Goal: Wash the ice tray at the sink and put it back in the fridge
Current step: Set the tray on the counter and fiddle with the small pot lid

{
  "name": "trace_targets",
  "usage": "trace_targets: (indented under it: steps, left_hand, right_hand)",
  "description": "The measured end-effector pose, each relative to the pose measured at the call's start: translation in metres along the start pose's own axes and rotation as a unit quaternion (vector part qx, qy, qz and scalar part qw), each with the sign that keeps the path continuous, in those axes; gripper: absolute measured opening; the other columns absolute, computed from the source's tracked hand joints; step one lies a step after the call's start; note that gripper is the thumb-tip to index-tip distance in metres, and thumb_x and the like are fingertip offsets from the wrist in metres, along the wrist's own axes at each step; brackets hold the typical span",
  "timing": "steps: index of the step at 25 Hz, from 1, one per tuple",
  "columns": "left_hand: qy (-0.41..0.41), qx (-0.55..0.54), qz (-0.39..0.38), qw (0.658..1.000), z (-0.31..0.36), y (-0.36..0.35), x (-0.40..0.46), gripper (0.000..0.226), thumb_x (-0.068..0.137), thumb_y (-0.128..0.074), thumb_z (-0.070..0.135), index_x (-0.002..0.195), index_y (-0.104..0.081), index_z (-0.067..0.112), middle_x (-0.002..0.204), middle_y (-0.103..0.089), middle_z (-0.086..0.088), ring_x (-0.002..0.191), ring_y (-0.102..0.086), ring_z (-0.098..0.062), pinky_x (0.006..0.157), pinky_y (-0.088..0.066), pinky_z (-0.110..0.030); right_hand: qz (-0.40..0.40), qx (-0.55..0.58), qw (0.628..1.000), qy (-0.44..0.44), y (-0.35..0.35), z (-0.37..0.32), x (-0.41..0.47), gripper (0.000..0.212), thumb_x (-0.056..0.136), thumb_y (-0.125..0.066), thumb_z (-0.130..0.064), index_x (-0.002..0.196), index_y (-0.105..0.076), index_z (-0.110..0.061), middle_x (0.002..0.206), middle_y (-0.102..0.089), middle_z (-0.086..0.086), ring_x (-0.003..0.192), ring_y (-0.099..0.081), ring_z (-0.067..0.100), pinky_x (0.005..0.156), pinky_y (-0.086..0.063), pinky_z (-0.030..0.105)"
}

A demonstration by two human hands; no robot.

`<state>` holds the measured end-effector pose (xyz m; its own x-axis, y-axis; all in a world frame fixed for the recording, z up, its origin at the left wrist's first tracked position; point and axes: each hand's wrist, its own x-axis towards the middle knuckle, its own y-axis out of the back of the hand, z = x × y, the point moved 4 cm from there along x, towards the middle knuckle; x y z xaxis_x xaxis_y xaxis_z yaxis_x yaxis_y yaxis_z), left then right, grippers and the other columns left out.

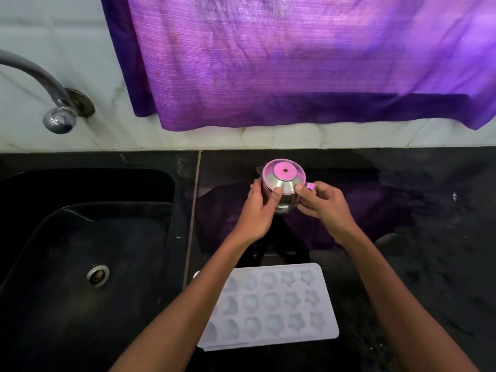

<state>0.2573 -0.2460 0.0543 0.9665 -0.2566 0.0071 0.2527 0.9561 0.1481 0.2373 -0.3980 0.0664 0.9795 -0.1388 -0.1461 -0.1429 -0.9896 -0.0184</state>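
A white ice tray [279, 304] with star and round moulds lies flat on the black counter near the front edge, between my forearms; my left forearm covers its left end. Farther back, both hands hold a small steel jug [283, 181] with a lid that reflects pink. My left hand [259, 208] wraps the jug's left side, thumb on the lid. My right hand [322, 202] grips its right side near the handle. The black sink [88, 253] with a steel drain is at the left, and the tap [57, 114] curves from the wall above it.
A purple curtain [295, 57] hangs down the white tiled wall behind the counter. The black counter [416, 237] stretches off to the right. A narrow seam [192, 218] separates sink and counter.
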Motion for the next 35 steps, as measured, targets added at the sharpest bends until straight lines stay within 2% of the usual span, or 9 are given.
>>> trace_targets:
  steps: [6, 11, 14, 17, 20, 24, 27, 31, 35]
  left_hand:
    - [-0.030, -0.043, -0.084, 0.995, 0.022, -0.055, -0.077, 0.040, 0.098, -0.042, 0.028, 0.137, -0.035, 0.024, 0.134, -0.047, 0.007, 0.123, -0.045, -0.002, 0.103, -0.038, -0.020]
    - [-0.027, -0.043, -0.157, 0.986, 0.022, -0.094, -0.117, 0.041, 0.099, -0.039, 0.029, 0.139, -0.031, 0.029, 0.129, -0.042, 0.025, 0.113, -0.038, 0.022, 0.095, -0.032, -0.003]
    - [-0.007, -0.040, -0.169, 0.985, 0.014, -0.111, -0.136, 0.046, 0.099, -0.036, 0.032, 0.144, -0.026, 0.025, 0.138, -0.037, 0.020, 0.117, -0.035, 0.018, 0.092, -0.026, 0.001]
    - [0.012, -0.058, -0.164, 0.985, 0.007, -0.122, -0.151, 0.041, 0.100, -0.037, 0.030, 0.139, -0.026, 0.032, 0.133, -0.039, 0.022, 0.114, -0.034, 0.022, 0.092, -0.026, 0.002]
    - [0.029, -0.079, -0.156, 0.984, 0.006, -0.130, -0.161, 0.042, 0.100, -0.037, 0.025, 0.139, -0.023, 0.032, 0.126, -0.036, 0.030, 0.109, -0.032, 0.030, 0.089, -0.025, 0.006]
    - [0.049, -0.096, -0.147, 0.983, 0.001, -0.139, -0.171, 0.055, 0.099, -0.038, 0.025, 0.147, -0.010, 0.025, 0.143, -0.027, 0.020, 0.129, -0.025, 0.011, 0.100, -0.019, 0.000]
    - [0.057, -0.103, -0.146, 0.982, -0.003, -0.143, -0.174, 0.060, 0.099, -0.038, 0.028, 0.149, -0.006, 0.025, 0.151, -0.023, 0.015, 0.138, -0.020, 0.002, 0.112, -0.017, -0.017]
    - [0.057, -0.110, -0.140, 0.982, -0.003, -0.140, -0.173, 0.055, 0.100, -0.038, 0.026, 0.147, -0.010, 0.028, 0.146, -0.029, 0.018, 0.130, -0.026, 0.008, 0.104, -0.020, -0.007]
    - [0.069, -0.116, -0.137, 0.981, -0.002, -0.137, -0.174, 0.055, 0.100, -0.037, 0.026, 0.149, -0.010, 0.026, 0.147, -0.027, 0.018, 0.131, -0.026, 0.006, 0.105, -0.021, -0.012]
  right_hand:
    - [0.036, -0.078, 0.996, -0.012, 0.063, -0.028, -0.090, 0.026, 0.077, -0.070, -0.030, 0.074, -0.055, -0.009, 0.070, -0.053, 0.005, 0.067, -0.057, 0.007, 0.078, -0.057, 0.030]
    - [0.071, -0.111, 0.991, -0.026, 0.099, -0.025, -0.143, 0.052, 0.041, -0.083, -0.064, 0.060, -0.058, -0.022, 0.070, -0.055, 0.004, 0.070, -0.057, 0.010, 0.074, -0.057, 0.027]
    - [0.090, -0.126, 0.987, -0.038, 0.113, -0.014, -0.156, 0.064, 0.032, -0.083, -0.068, 0.067, -0.061, -0.019, 0.076, -0.060, 0.009, 0.075, -0.059, 0.016, 0.066, -0.056, 0.024]
    - [0.087, -0.145, 0.984, -0.048, 0.117, -0.010, -0.163, 0.061, 0.038, -0.084, -0.064, 0.068, -0.062, -0.016, 0.076, -0.061, 0.011, 0.072, -0.060, 0.017, 0.065, -0.055, 0.025]
    - [0.076, -0.159, 0.983, -0.060, 0.116, -0.011, -0.165, 0.035, 0.059, -0.078, -0.040, 0.068, -0.059, -0.012, 0.071, -0.061, 0.010, 0.069, -0.059, 0.018, 0.066, -0.052, 0.030]
    - [0.060, -0.172, 0.981, -0.063, 0.111, -0.014, -0.161, 0.022, 0.077, -0.073, -0.018, 0.071, -0.054, -0.006, 0.071, -0.055, 0.016, 0.068, -0.051, 0.021, 0.063, -0.046, 0.028]
    - [0.053, -0.204, 0.975, -0.069, 0.109, -0.018, -0.156, 0.020, 0.080, -0.072, -0.017, 0.071, -0.057, -0.007, 0.070, -0.057, 0.013, 0.064, -0.054, 0.019, 0.060, -0.049, 0.027]
    - [0.040, -0.235, 0.969, -0.067, 0.107, -0.022, -0.151, 0.022, 0.078, -0.075, -0.021, 0.067, -0.058, -0.011, 0.056, -0.056, -0.001, 0.052, -0.053, 0.010, 0.054, -0.046, 0.024]
    - [0.031, -0.249, 0.966, -0.068, 0.103, -0.023, -0.144, 0.028, 0.079, -0.075, -0.021, 0.064, -0.053, -0.013, 0.049, -0.050, -0.008, 0.047, -0.049, 0.006, 0.054, -0.045, 0.023]
